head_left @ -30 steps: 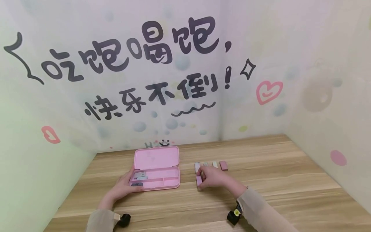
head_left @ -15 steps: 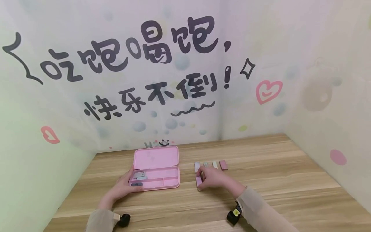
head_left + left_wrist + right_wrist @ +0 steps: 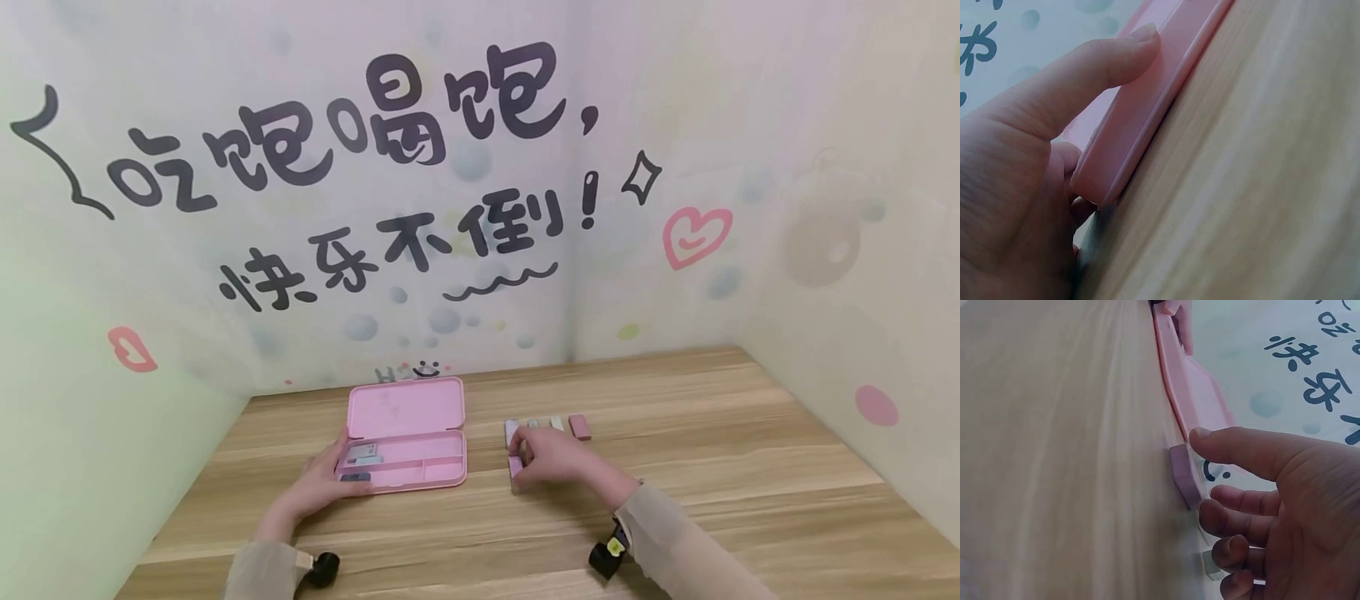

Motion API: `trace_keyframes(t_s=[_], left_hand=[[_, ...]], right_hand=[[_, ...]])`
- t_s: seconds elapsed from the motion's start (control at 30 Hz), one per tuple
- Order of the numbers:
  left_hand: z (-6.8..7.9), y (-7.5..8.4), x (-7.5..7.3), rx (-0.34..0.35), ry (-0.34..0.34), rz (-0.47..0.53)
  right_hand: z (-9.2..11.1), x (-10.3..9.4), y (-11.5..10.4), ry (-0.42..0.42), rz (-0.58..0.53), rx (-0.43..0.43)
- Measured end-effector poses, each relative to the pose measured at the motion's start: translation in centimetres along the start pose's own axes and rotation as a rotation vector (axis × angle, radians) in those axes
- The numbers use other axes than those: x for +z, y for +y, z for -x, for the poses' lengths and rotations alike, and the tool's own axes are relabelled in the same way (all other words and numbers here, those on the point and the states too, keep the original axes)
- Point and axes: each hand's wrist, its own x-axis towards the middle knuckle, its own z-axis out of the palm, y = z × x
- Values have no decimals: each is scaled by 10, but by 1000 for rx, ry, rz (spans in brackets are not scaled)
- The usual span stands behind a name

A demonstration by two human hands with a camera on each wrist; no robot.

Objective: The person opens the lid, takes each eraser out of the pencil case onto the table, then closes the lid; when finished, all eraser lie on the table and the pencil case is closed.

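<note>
An open pink pencil case [image 3: 444, 481] lies on the table with its lid tipped back toward the wall. My left hand [image 3: 322, 481] holds the case's left end, thumb [image 3: 1138, 53] along the front wall and fingers at the side. A pale eraser-like block [image 3: 363, 452] sits in the back compartment, a dark one [image 3: 356, 477] in the front, partly behind the thumb. To the right of the case, my right hand [image 3: 557, 457] has its thumb and fingertips at opposite ends of a purple eraser-like block [image 3: 1185, 477] on the table.
Behind the right hand stands a row of small blocks: a pale lilac one [image 3: 511, 431], a grey-green one [image 3: 1212, 565], a cream one [image 3: 557, 423] and a dusty pink one [image 3: 580, 427]. A printed wall [image 3: 510, 333] borders the wooden table [image 3: 465, 542] at the back.
</note>
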Motion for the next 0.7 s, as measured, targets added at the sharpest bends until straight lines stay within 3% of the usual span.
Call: trace_keyframes(t_s=[0.3,0.7], left_hand=[[1,-2,-1,0,2,17],[0,-1,-1,31,8,8]], right_hand=[[-19,-2,-18,-12,66,-35],[-74,6,-63,-143,103,-158]])
